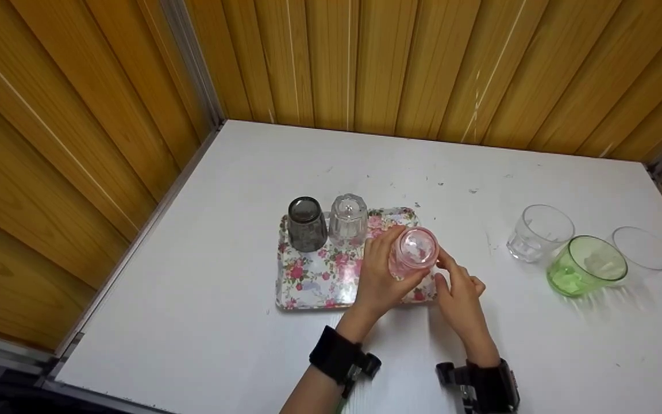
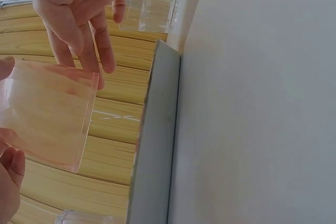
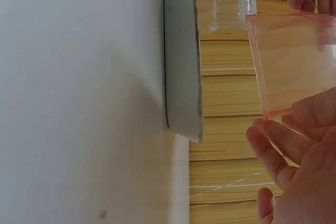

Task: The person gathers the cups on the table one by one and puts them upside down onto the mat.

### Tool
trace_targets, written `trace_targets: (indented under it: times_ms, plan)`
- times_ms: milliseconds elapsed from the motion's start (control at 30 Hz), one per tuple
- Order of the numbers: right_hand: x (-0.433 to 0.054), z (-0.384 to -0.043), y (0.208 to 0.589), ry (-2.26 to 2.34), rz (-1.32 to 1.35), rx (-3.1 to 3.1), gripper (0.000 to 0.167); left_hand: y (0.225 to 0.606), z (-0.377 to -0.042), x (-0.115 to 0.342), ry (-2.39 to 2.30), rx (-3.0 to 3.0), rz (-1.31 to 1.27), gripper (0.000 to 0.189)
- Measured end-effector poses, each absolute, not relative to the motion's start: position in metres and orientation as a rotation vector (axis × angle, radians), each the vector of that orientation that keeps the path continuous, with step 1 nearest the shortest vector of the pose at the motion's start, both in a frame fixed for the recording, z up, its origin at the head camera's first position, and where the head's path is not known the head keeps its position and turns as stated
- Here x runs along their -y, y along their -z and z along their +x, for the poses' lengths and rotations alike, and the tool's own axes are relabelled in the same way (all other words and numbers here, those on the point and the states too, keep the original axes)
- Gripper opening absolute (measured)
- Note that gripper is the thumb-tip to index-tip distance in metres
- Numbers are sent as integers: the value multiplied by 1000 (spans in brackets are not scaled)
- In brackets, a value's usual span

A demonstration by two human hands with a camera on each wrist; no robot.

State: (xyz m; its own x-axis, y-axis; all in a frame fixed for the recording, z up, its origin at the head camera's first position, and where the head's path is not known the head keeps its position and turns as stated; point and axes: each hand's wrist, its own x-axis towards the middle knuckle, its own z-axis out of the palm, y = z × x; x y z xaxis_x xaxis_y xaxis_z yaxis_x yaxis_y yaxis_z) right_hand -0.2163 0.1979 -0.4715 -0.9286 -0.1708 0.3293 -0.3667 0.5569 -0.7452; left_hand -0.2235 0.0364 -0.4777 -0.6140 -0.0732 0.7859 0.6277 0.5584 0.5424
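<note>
A pink drinking glass [image 1: 414, 253] is upside down over the right part of a flowered tray [image 1: 311, 290]. My left hand [image 1: 378, 282] grips its side, thumb in front and fingers behind. The right hand [image 1: 462, 299] is at its other side, fingertips at the glass near its lower rim and fingers loosely extended. In the left wrist view, a gap shows between the pink glass's rim [image 2: 86, 124] and the tray's edge [image 2: 163, 108]. On the tray's back left, a dark grey glass [image 1: 307, 230] and a clear faceted glass [image 1: 348, 221] stand upside down side by side.
To the right on the white table [image 1: 193, 276] are three upright glasses: a clear one [image 1: 529, 238], a green one [image 1: 572, 276] and another clear one [image 1: 644, 253]. Wood-patterned walls [image 1: 331, 63] rise behind the table and at its left.
</note>
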Motion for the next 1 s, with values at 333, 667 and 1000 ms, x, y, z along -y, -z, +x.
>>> trace_targets:
  times_ms: [333, 667, 1000]
  plan:
    - [-200, -217, 472, -1358, 465, 2551, 51, 479, -223, -36, 1128, 2040, -349, 77]
    - [-200, -218, 472, -1346, 453, 2541, 48, 478, -222, -36, 1160, 2161, -155, 78]
    - [-200, -216, 470, -1366, 443, 2556, 46, 481, -224, -39, 1090, 2197, -54, 75]
